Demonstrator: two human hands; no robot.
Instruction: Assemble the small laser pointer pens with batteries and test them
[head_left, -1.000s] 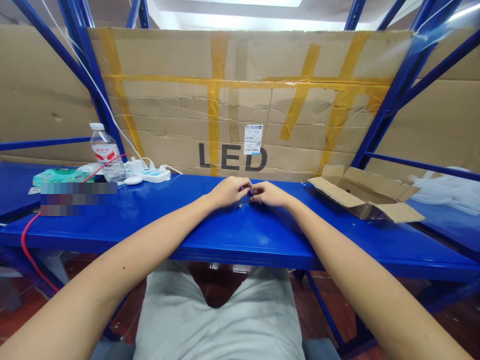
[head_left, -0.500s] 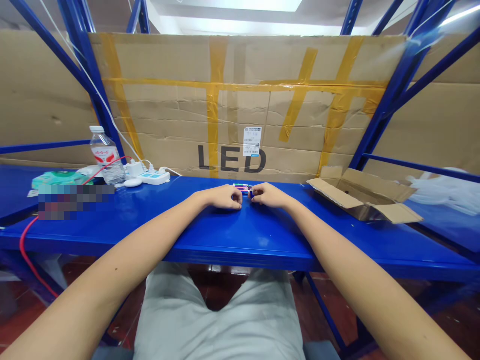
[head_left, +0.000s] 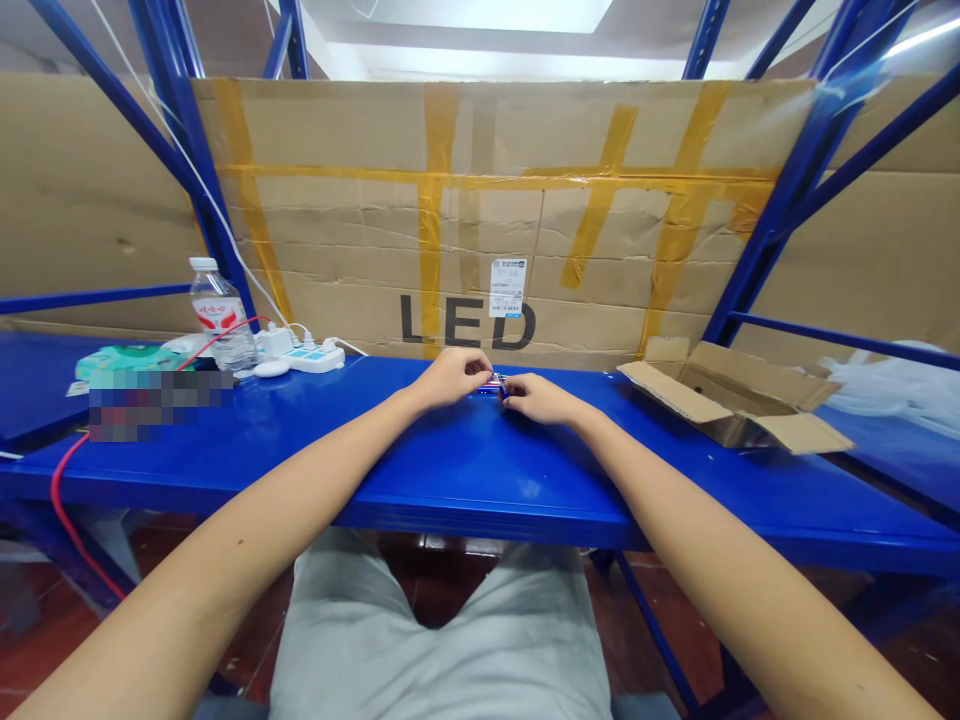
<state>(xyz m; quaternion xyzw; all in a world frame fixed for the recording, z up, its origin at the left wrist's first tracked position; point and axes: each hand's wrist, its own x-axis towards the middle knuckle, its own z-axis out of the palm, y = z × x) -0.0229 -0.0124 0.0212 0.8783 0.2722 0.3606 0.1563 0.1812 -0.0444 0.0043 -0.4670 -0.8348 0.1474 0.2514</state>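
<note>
Between my hands on the blue table lies a small bundle of slim, shiny coloured sticks that look like pens, lying side by side. My left hand reaches over their far left side, fingers curled and fingertips pressed together at the top of the bundle. What those fingertips pinch is hidden. At the right end, my right hand has its thumb and fingers closed round the dark ends of the sticks. Its palm side rests close to the table top.
An opened cardboard box stands at the right, beside clear plastic wrapping. On the left are a water bottle, a white power strip, a green packet and a red cable. A large taped LED carton closes off the back.
My left hand has lifted from the table in front of the bundle and moved up onto its far side. My right hand stays at the right end. The view has shifted slightly.
</note>
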